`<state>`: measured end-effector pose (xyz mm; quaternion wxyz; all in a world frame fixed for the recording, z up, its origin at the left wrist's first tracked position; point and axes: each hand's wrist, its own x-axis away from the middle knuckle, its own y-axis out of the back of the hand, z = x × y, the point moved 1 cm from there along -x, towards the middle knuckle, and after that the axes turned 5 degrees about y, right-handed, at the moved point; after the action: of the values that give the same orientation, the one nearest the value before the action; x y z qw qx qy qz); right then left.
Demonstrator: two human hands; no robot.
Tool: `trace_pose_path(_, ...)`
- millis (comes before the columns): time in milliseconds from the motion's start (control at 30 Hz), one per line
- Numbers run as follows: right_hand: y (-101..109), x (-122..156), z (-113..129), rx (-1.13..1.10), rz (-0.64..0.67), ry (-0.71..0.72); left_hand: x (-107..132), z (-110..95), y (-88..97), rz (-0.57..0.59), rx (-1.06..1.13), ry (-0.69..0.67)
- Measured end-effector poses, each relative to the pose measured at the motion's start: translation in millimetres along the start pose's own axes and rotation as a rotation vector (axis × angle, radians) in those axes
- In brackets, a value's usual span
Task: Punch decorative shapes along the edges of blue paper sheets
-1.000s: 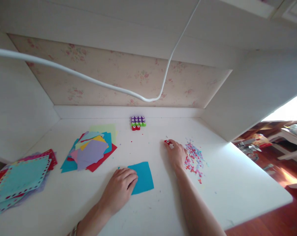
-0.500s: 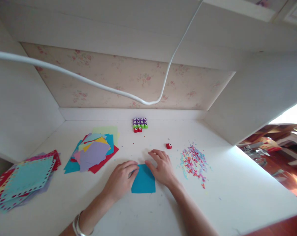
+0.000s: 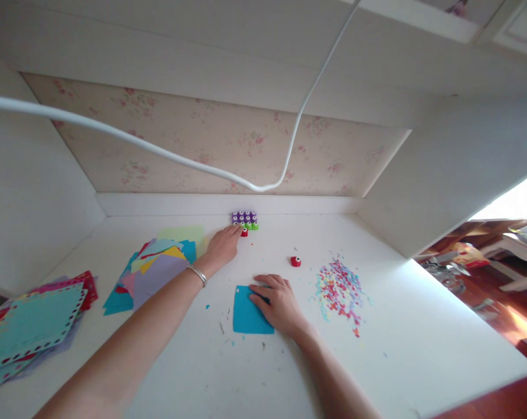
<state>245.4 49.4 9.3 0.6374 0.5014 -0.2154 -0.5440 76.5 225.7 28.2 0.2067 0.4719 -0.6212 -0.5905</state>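
At the back of the white table, my left hand (image 3: pixel 223 243) reaches in among the small craft punches. Its fingers are closed over the spot of the left red punch, which they hide. The other red craft punch (image 3: pixel 244 232) shows just beside the fingertips. My right hand (image 3: pixel 277 302) lies with fingers stretched out on the right part of a blue paper square (image 3: pixel 246 317), pressing it to the table. A small cut-out shows in the paper's top left corner. To the right of that hand, a single red craft punch (image 3: pixel 295 262) lies apart.
Purple craft punches (image 3: pixel 244 217) stand in rows against the back ledge, with green ones in front. Coloured paper sheets (image 3: pixel 158 279) lie under and beside my left forearm. Hole-edged sheets (image 3: pixel 36 326) are stacked far left. Confetti (image 3: pixel 339 291) is spread at right. A white cable (image 3: pixel 180 158) hangs across the front.
My left hand has left the paper's left edge and moved forward to the punches. The right hand stays on the blue paper, whose corner cut-out and some loose bits now show.
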Motion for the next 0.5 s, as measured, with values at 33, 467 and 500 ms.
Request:
trace_pose_path(33,0.2,-0.3,0.0,-0.005,-0.002,-0.001,-3.4,1.3,-2.2,0.012,-0.011,-0.009)
trace_pose_path(467,1.4,0.3,-1.3,-0.031,0.016,-0.052,25.0,28.3,21.1,0.227,-0.033,0.046)
trace_pose_path(500,1.1,0.5,-1.6,-0.032,0.012,-0.051,31.6,29.5,24.6,0.235,-0.011,0.050)
